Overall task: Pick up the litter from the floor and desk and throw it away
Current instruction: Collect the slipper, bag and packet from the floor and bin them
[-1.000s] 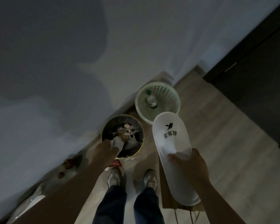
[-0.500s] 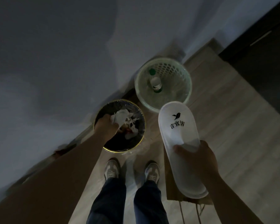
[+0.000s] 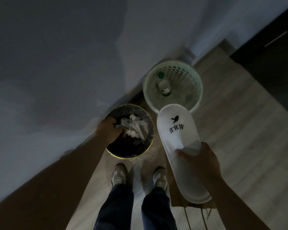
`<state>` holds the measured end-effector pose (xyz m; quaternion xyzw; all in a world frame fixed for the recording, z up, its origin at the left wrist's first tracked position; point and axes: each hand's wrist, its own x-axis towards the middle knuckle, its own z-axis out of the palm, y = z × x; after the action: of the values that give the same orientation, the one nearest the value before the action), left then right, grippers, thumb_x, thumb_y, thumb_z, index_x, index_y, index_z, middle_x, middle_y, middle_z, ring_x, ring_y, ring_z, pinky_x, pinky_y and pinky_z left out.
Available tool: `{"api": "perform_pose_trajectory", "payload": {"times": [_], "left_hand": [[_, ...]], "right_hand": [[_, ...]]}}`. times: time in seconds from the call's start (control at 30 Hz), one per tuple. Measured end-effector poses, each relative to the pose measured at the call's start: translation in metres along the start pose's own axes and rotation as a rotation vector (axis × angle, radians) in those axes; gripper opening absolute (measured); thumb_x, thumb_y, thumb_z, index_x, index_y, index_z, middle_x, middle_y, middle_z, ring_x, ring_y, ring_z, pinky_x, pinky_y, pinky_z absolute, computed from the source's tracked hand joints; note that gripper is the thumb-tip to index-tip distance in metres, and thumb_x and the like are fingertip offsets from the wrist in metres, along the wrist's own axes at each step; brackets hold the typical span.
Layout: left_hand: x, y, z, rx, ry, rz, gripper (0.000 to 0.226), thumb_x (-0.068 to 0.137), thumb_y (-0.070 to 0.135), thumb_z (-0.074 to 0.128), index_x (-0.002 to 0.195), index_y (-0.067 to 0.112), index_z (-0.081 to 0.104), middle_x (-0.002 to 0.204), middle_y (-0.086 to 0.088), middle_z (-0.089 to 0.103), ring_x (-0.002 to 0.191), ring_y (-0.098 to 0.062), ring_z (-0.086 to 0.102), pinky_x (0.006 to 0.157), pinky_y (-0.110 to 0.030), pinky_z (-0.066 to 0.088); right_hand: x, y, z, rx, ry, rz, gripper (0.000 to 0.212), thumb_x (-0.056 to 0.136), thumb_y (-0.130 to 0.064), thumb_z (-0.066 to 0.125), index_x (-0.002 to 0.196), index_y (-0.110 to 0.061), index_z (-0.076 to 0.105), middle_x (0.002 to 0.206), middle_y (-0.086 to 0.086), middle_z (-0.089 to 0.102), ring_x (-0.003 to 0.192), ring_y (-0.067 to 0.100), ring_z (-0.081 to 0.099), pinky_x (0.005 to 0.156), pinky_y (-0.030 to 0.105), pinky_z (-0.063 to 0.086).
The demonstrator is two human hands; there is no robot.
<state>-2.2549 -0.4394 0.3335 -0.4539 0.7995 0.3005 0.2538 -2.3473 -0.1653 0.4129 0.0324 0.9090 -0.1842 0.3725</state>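
L hand (image 3: 108, 131) fingers sunk in dim bin (image 3: 128, 157), grip unclear; R hand (image 3: 201, 161) clamps slipper (image 3: 176, 130).

white slipper (image 3: 176, 136) printed 言宜洁, leaf logo

The slipper (image 3: 178, 136) was matt white cloth; the basket (image 3: 181, 72), smooth perforated green plastic; the bin (image 3: 123, 157) had a glossy metallic rim; the floor (image 3: 239, 130) showed matt wood grain.

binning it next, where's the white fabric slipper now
Head view, right of centre: the white fabric slipper is held in the right hand, its toe overlapping the pale green perforated plastic basket, beside the round black bin.
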Motion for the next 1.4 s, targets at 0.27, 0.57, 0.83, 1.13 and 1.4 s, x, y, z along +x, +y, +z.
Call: {"api": "perform_pose_trajectory", "payload": {"times": [0.27,0.57,0.83,1.13,1.4], "left_hand": [[-0.019,-0.036,0.001,0.086,-0.158,0.087,0.028,0.09,0.024,0.059,0.113,0.008,0.063,0.118,-0.009,0.064,0.112,-0.025,0.057,0.095,-0.031,0.044],[-0.03,-0.091,-0.013,0.066,-0.112,0.114,0.029,0.089,0.022,0.061,0.113,0.006,0.064,0.116,-0.012,0.066,0.11,-0.026,0.06,0.095,-0.035,0.046],[-0.029,-0.119,-0.027,-0.004,-0.074,0.108,0.023,0.085,0.016,0.064,0.106,0.006,0.066,0.11,-0.013,0.068,0.106,-0.027,0.061,0.093,-0.036,0.048],[-0.064,-0.109,-0.051,0.048,-0.128,0.205,0.028,0.087,0.023,0.064,0.112,0.009,0.063,0.114,-0.009,0.067,0.107,-0.023,0.062,0.094,-0.038,0.048],[-0.144,-0.071,-0.134,0.207,-0.079,0.247,0.032,0.091,0.031,0.053,0.121,0.02,0.054,0.124,0.001,0.055,0.117,-0.017,0.05,0.097,-0.025,0.038]], "right_hand": [[0.009,-0.03,0.036,-0.14,-0.275,0.132,0.077,0.067,-0.051,0.078,0.12,-0.008,0.044,0.094,-0.002,0.052,0.082,0.017,0.056,0.059,0.026,0.045],[0.041,-0.113,0.107,-0.329,-0.418,-0.083,0.053,0.089,-0.035,0.061,0.129,-0.004,0.05,0.121,0.014,0.06,0.111,0.028,0.06,0.093,0.035,0.05],[0.056,-0.114,0.139,-0.036,-0.262,-0.07,0.043,0.08,-0.028,0.07,0.113,-0.004,0.058,0.102,0.009,0.062,0.091,0.02,0.059,0.064,0.023,0.048],[0.005,-0.094,0.103,-0.267,-0.208,-0.218,0.04,0.081,-0.02,0.068,0.118,-0.009,0.059,0.113,0.008,0.065,0.109,0.025,0.06,0.087,0.029,0.046],[-0.073,-0.125,0.016,-0.539,-0.175,-0.509,0.042,0.085,-0.026,0.061,0.125,-0.014,0.053,0.117,0.007,0.06,0.113,0.023,0.056,0.083,0.028,0.044]]}}
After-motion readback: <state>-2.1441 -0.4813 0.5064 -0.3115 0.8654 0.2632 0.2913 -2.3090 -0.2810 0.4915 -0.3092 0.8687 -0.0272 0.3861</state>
